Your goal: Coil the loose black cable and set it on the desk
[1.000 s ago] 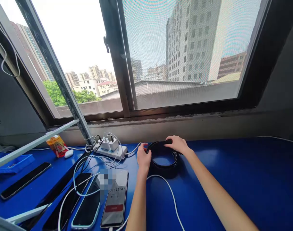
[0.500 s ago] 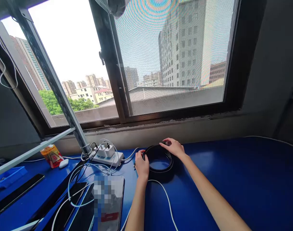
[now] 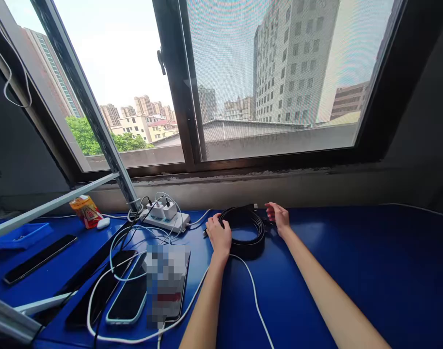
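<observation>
A coil of black cable [image 3: 259,233] stands on the blue tabletop, with several loops stacked together. My left hand [image 3: 220,235] is closed round the coil's left side, its fingers partly hidden behind the loops. A metal connector end [image 3: 255,207] sticks out at the coil's far edge, and another small plug end [image 3: 205,233] shows just left of my left hand. Just off the coil's right side, my right hand [image 3: 279,219] is held with fingers apart and slightly bent; I see nothing held in it.
A white power strip [image 3: 166,220] with chargers and tangled cables lies to the left. Several phones, among them one in a pale blue case [image 3: 129,295], lie nearby. An orange packet [image 3: 86,211], a blue tray [image 3: 21,236] and a metal frame post [image 3: 98,111] stand farther left.
My right hand has moved off the coil's far edge to its right, uncovering the connector end. My left hand keeps its hold on the coil. The view has tilted down.
</observation>
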The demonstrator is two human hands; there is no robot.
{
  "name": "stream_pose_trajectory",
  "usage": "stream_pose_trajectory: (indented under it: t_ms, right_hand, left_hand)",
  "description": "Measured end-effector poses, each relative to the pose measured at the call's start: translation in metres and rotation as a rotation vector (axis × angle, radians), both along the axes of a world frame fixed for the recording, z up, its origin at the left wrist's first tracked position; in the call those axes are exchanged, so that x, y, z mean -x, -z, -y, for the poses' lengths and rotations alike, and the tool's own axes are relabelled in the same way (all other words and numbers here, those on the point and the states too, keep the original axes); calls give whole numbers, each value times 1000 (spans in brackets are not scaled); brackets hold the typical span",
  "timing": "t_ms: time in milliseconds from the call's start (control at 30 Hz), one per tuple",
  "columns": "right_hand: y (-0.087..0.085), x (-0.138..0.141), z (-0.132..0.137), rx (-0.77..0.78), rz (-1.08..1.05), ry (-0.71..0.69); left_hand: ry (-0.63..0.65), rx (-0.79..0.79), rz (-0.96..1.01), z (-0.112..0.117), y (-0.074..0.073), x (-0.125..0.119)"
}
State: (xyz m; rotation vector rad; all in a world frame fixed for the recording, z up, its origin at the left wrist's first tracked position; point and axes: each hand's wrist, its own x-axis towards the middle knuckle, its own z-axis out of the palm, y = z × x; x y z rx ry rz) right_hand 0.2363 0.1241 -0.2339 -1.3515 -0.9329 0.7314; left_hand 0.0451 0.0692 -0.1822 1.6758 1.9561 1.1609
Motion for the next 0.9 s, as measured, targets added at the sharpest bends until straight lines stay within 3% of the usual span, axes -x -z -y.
stream_pose_trajectory:
  t_ms: [500,767,900]
  right_hand:
    - [10,-6,-7,61,21,-113]
    - [11,-6,-7,10,8,-111]
    - [10,-5,-6,-6,16,-107]
  left_hand:
    - [-5,33,25,-1,-4,0]
    - [-173,77,121,-16,-7,22]
    - [-148,179,166,-26,1,33]
